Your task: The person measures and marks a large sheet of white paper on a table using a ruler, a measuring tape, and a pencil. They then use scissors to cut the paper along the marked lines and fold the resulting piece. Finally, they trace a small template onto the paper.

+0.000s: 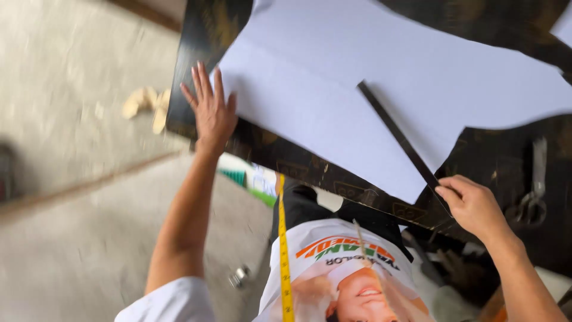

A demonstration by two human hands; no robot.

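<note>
Near the counter's left edge, the left hand (210,110) lies flat with its fingers (202,80) spread open, palm down. It presses partly on the dark counter (196,48) and partly on the left margin of the big white paper sheet (357,89), gripping nothing.

The sheet spreads rightward across most of the counter, and one cut corner hangs close to the near edge. A long dark ruler (399,137) lies on the sheet. Its long axis slants from the sheet's middle down toward the near right, and its near end reaches the right hand (473,206).

That hand is clearly the nearer one to the ruler. Its fingers (448,191) are curled closed on the ruler's near end, pinning it at the counter's near edge.

Farther right, metal scissors (533,191) rest on bare counter, just beside the right hand. A yellow measuring tape (285,250) hangs down the person's front. Open sheet lies on both sides of the ruler.
</note>
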